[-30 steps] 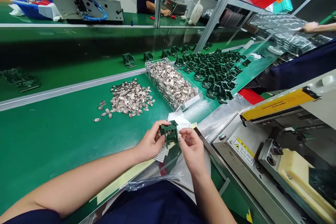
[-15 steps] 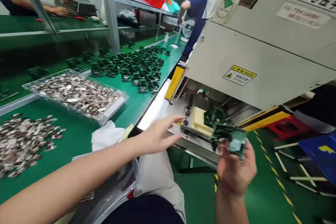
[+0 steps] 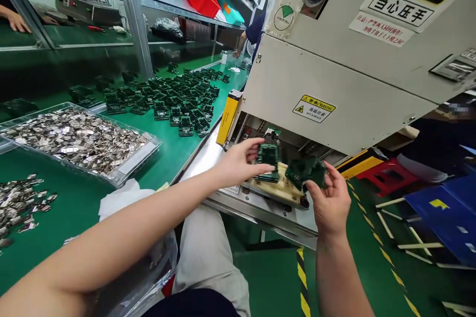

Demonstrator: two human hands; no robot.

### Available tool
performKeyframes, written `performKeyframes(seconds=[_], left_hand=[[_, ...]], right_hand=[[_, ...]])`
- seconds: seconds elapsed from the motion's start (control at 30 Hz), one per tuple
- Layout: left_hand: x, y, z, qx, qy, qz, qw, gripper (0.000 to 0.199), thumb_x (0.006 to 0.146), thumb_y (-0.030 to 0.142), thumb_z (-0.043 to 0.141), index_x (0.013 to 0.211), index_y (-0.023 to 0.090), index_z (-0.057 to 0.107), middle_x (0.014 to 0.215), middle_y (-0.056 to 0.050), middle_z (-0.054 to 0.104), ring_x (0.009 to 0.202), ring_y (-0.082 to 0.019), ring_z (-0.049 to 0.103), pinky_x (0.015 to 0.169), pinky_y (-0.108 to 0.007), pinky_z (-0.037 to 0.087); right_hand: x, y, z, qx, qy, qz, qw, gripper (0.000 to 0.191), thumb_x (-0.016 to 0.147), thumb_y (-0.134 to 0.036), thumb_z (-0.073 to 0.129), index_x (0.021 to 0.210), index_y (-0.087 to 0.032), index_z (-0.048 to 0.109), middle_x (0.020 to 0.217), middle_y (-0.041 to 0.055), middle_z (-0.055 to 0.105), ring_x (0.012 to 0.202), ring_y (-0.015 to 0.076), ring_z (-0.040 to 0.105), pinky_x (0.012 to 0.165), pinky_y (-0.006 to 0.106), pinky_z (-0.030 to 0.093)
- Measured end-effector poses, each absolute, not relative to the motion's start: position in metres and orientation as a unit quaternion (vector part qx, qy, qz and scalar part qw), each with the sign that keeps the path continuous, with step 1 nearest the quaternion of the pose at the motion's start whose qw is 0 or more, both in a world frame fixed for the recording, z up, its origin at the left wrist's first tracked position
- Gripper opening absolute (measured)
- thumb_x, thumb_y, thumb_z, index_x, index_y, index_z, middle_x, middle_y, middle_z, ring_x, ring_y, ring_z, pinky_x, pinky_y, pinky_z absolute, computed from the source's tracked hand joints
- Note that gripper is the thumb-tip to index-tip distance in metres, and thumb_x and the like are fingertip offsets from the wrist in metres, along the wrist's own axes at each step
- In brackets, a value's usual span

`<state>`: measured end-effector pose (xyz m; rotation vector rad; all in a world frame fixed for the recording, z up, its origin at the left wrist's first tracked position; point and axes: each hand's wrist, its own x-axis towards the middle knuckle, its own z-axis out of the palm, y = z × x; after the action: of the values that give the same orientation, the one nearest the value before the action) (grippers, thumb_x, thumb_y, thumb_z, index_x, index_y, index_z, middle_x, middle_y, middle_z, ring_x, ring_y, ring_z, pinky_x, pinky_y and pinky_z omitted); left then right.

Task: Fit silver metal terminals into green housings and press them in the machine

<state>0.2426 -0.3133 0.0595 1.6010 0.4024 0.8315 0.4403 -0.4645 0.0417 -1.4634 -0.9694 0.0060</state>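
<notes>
Two green circuit-board assemblies are in the person's hands. The left hand (image 3: 238, 157) grips the first assembly (image 3: 267, 156) by its side, just above the cream fixture (image 3: 277, 189) of the press machine (image 3: 334, 84). The right hand (image 3: 329, 203) curls around the second assembly (image 3: 307, 172). Nearby, a clear tray (image 3: 139, 154) of metal clips (image 3: 74, 141) sits on the green workbench (image 3: 67, 208).
</notes>
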Motion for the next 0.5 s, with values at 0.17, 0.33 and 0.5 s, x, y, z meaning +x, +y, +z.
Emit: performKeyframes(seconds=[0.17,0.33,0.5], left_hand=[[0.12,-0.315,0.026,0.7,0.213,0.269,0.626,0.055,0.067,0.026,0.081,0.117,0.019,0.06,0.109,-0.01,0.068,0.103,-0.025,0.066,0.098,-0.044,0.05],[0.067,-0.322,-0.023,0.706,0.29,0.188,0.618,0.057,0.072,0.031,0.077,0.124,0.03,0.055,0.14,-0.008,0.051,0.127,-0.03,0.051,0.108,-0.053,0.037],[0.088,-0.316,-0.04,0.703,0.264,0.137,0.646,0.062,0.064,0.035,0.082,0.118,0.027,0.054,0.161,-0.007,0.011,0.14,-0.03,0.035,0.116,-0.045,0.027]], right_hand=[[0.458,-0.438,0.053,-0.711,-0.534,0.061,0.453,0.069,0.064,-0.052,0.082,0.122,-0.021,0.06,0.106,0.0108,0.066,0.095,0.0266,0.061,0.072,0.036,0.048],[0.453,-0.433,0.048,-0.714,-0.554,0.089,0.419,0.068,0.076,-0.057,0.07,0.131,-0.023,0.051,0.116,0.0112,0.064,0.11,0.029,0.059,0.091,0.043,0.046],[0.457,-0.491,0.017,-0.792,-0.443,-0.171,0.384,0.068,0.085,-0.066,0.047,0.132,-0.017,0.053,0.13,0.0161,0.056,0.123,0.0372,0.048,0.103,0.054,0.036]])
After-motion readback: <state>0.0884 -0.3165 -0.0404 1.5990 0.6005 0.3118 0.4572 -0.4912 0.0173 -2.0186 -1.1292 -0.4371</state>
